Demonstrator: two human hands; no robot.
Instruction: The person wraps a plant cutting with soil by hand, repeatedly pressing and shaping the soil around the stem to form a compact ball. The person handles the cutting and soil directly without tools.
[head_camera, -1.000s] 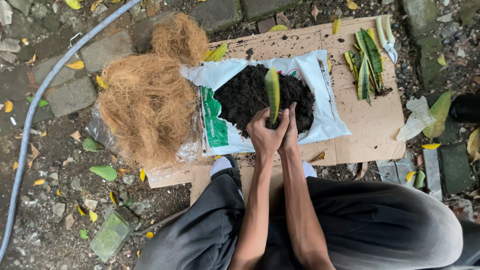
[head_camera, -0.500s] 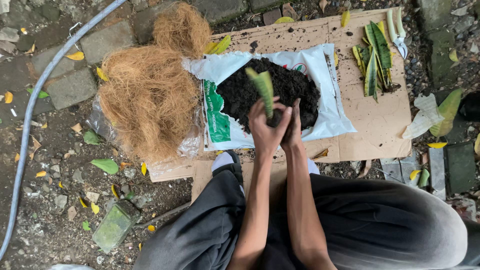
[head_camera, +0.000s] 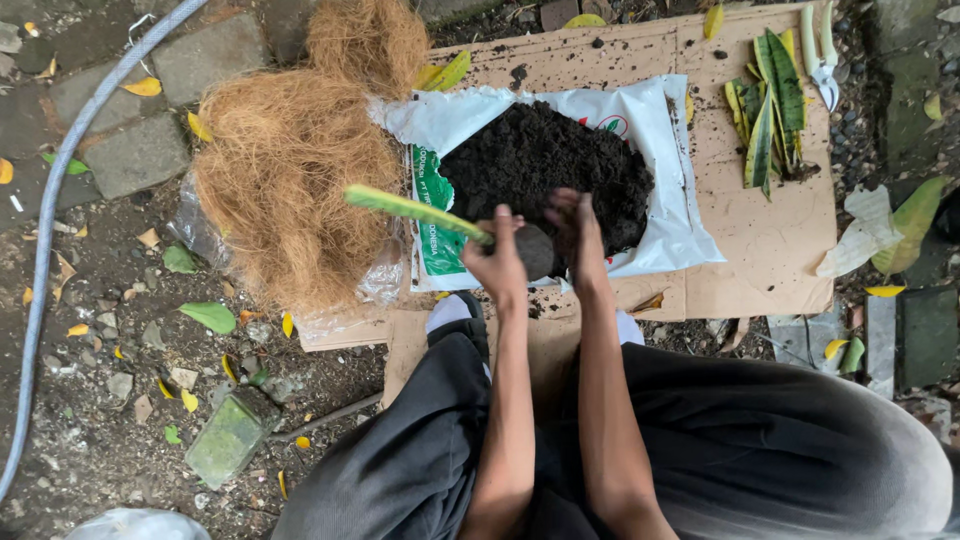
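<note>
My left hand (head_camera: 497, 256) and my right hand (head_camera: 578, 232) cup a dark ball of soil (head_camera: 534, 248) between them, just over the near edge of an open white bag (head_camera: 668, 215) heaped with black soil (head_camera: 545, 160). A long green leaf cutting with yellow edges (head_camera: 415, 210) sticks out of the ball and lies tilted to the left, over the coconut fibre. Both palms press on the ball from either side. The bag rests on a sheet of brown cardboard (head_camera: 770, 250).
A big mound of brown coconut fibre (head_camera: 285, 165) lies left of the bag. More leaf cuttings (head_camera: 770, 105) and pruning shears (head_camera: 822, 55) sit at the cardboard's far right. A grey hose (head_camera: 45, 230) runs along the left. A mossy glass jar (head_camera: 228, 438) lies on the ground.
The leaf, upright over the soil before, has tipped over to the left. My hands have pulled back toward me with the soil ball, and the view has shifted.
</note>
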